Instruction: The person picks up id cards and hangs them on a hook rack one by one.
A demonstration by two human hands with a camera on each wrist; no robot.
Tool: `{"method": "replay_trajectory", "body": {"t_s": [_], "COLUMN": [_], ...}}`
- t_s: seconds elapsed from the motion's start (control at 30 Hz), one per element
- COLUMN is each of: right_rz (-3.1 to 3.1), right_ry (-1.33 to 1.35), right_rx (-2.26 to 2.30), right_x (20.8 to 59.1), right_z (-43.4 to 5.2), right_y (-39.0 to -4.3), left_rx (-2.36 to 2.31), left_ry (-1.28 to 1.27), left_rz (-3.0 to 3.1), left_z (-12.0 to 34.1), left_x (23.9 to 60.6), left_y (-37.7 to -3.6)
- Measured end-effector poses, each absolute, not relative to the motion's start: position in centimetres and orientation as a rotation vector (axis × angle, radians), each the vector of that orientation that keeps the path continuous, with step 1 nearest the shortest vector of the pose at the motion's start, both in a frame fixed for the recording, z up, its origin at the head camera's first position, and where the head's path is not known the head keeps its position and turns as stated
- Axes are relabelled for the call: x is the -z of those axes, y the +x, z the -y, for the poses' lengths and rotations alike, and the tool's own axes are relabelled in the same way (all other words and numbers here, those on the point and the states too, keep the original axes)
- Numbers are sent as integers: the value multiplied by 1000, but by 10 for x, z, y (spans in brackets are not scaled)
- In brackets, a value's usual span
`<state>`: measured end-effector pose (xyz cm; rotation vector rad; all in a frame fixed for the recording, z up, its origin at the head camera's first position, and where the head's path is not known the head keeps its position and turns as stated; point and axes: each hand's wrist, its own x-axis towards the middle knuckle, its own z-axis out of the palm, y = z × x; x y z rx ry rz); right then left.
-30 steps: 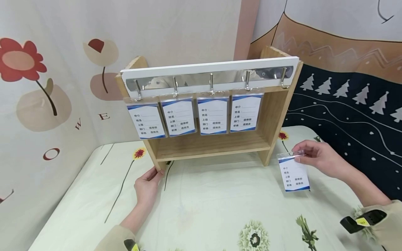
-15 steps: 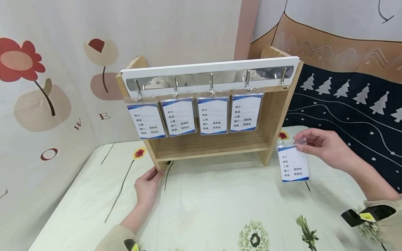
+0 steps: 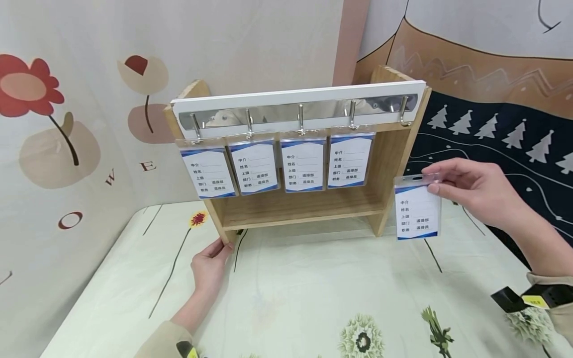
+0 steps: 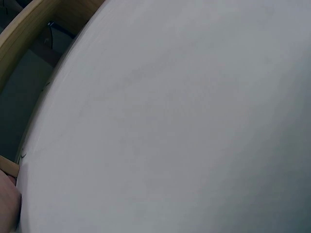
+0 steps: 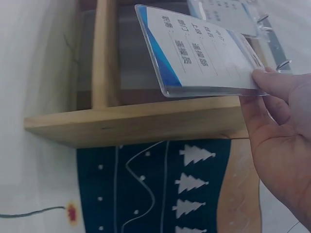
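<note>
My right hand (image 3: pixel 481 191) pinches the top right corner of a badge in a clear plastic sleeve (image 3: pixel 417 214), holding it up beside the right side of a wooden shelf (image 3: pixel 304 211). In the right wrist view, thumb and fingers grip the edge of that badge (image 5: pixel 199 53). At the shelf's lower left leg, my left hand (image 3: pixel 210 266) pinches the bottom corner; the left wrist view catches only a sliver of this hand (image 4: pixel 7 204). A metal hook rail (image 3: pixel 277 113) runs across the shelf's front. The rightmost hook (image 3: pixel 405 110) bears no badge.
Several matching badges (image 3: pixel 303 166) hang in a row from the other hooks. The shelf stands on a pale flower-print cloth (image 3: pixel 291 288). Behind it are a printed light curtain (image 3: pixel 268 44) and a dark tree-print cloth (image 3: pixel 488 149) at right.
My right hand has risen with the badge, from low over the cloth to about the height of the shelf's lower board. The left hand and the shelf stay in place.
</note>
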<state>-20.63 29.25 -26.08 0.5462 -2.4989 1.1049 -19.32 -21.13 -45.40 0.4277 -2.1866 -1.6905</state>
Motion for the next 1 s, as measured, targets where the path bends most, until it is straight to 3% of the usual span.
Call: {"method": "replay_trajectory", "body": {"t_s": [1.0], "right_rz": [2212], "right_ry": [601], "right_rx": [-1127], "right_x": [208], "right_z": [-259], "right_y": [-223], "left_rx": [1677], "left_ry": [439], "left_rz": [2214], "left_z": [213], "left_x": [455], "left_y": [-195]}}
